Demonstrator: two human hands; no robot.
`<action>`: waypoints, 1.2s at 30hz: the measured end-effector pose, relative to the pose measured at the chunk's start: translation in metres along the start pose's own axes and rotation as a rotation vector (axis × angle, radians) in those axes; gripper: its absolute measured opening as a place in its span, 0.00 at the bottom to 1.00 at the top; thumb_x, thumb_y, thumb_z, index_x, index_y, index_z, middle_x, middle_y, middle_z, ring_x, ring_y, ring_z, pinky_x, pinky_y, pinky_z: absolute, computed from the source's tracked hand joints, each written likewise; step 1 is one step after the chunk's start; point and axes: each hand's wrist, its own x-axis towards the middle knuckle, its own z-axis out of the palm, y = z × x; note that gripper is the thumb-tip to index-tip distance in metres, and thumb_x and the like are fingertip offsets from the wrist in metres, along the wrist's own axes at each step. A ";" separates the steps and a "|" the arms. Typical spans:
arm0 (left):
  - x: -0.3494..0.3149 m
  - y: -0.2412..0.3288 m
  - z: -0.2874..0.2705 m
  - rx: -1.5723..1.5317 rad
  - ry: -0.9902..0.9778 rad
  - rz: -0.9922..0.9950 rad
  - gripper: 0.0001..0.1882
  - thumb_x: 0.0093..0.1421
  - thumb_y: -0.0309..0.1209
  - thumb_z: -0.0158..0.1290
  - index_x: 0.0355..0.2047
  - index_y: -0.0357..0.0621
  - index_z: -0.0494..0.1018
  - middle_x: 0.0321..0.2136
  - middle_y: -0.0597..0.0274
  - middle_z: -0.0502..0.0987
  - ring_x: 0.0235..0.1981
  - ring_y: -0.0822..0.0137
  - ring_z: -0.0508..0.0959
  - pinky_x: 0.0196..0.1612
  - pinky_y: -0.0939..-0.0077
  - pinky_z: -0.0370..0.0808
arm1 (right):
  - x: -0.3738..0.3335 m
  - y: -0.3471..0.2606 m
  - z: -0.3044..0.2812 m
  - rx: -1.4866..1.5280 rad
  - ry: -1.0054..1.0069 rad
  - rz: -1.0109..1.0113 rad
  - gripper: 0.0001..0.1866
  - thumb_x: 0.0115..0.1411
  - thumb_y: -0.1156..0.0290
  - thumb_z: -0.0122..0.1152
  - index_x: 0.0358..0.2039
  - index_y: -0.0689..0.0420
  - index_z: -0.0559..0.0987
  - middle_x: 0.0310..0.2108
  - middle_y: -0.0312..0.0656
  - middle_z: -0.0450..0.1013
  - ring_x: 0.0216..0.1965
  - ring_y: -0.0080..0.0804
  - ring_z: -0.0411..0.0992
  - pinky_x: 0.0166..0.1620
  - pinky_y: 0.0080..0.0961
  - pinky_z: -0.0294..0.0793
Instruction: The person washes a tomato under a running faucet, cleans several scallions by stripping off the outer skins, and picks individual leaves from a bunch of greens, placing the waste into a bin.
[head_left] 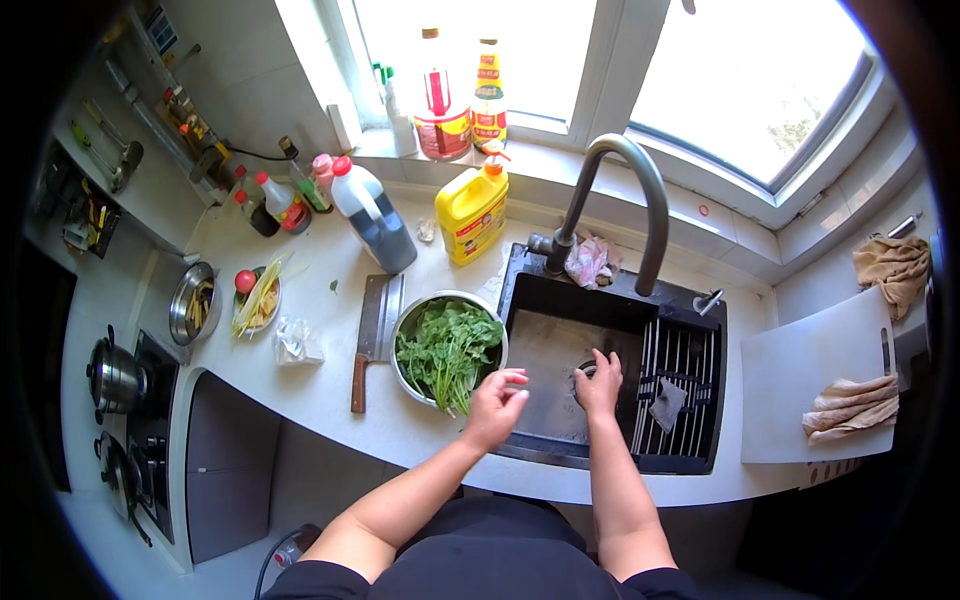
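Note:
My left hand (494,410) hovers over the sink's near left edge, beside the metal bowl (398,362) of leafy greens (447,345). Its fingers are loosely bent with the thumb apart, and nothing shows in them. Down in the black sink (545,345), my right hand (600,385) reaches to the round dark drain (586,369). Its fingers are spread around the drain's rim; whether they touch it I cannot tell. Left of the bowl lies a cleaver (380,320) with a wooden handle. Some stems hang over the bowl's near rim.
A curved faucet (655,200) arches above the sink, with a rack (680,385) and grey cloth on its right. A yellow jug (474,215) and dark-filled bottle (375,220) stand behind. Farther left are a plate of vegetables (262,295), plastic bag (298,342) and pot (118,375).

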 end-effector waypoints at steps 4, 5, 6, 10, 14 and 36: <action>-0.009 -0.002 -0.070 0.280 0.304 0.108 0.05 0.53 0.22 0.51 0.31 0.40 0.72 0.28 0.63 0.74 0.24 0.76 0.73 0.27 0.81 0.70 | -0.030 -0.056 0.010 0.267 -0.020 -0.308 0.04 0.47 0.72 0.61 0.24 0.57 0.75 0.30 0.44 0.71 0.36 0.41 0.70 0.41 0.34 0.69; -0.009 0.004 -0.088 0.351 0.387 0.091 0.03 0.53 0.22 0.51 0.30 0.40 0.72 0.26 0.63 0.74 0.23 0.74 0.73 0.27 0.81 0.70 | -0.041 -0.071 0.012 0.318 -0.138 -0.273 0.05 0.48 0.71 0.61 0.24 0.57 0.75 0.28 0.44 0.71 0.33 0.41 0.70 0.38 0.34 0.69; -0.009 0.003 -0.104 0.454 0.415 0.156 0.04 0.53 0.21 0.51 0.30 0.41 0.73 0.26 0.61 0.73 0.23 0.72 0.73 0.26 0.80 0.70 | -0.052 -0.085 0.015 0.370 -0.255 -0.237 0.06 0.48 0.70 0.61 0.23 0.57 0.76 0.25 0.44 0.71 0.30 0.40 0.71 0.35 0.33 0.70; -0.017 0.017 -0.137 0.833 0.179 0.294 0.08 0.47 0.21 0.54 0.30 0.43 0.74 0.30 0.60 0.72 0.33 0.63 0.72 0.38 0.71 0.70 | -0.081 -0.119 0.020 0.311 -0.493 -0.377 0.09 0.46 0.66 0.63 0.23 0.57 0.75 0.24 0.43 0.71 0.29 0.42 0.71 0.33 0.34 0.70; -0.025 0.016 -0.134 1.114 -0.102 0.503 0.10 0.46 0.26 0.54 0.31 0.53 0.76 0.45 0.60 0.67 0.50 0.55 0.64 0.55 0.55 0.58 | -0.092 -0.126 0.028 0.222 -0.505 -0.466 0.10 0.45 0.66 0.64 0.25 0.57 0.75 0.25 0.43 0.70 0.30 0.42 0.71 0.34 0.35 0.70; 0.014 0.149 -0.116 -0.297 0.234 0.600 0.16 0.57 0.19 0.50 0.47 0.38 0.64 0.44 0.53 0.70 0.47 0.66 0.70 0.55 0.69 0.62 | -0.055 -0.139 -0.006 0.511 -0.359 -0.262 0.10 0.49 0.69 0.63 0.31 0.60 0.77 0.26 0.42 0.73 0.24 0.26 0.71 0.31 0.23 0.72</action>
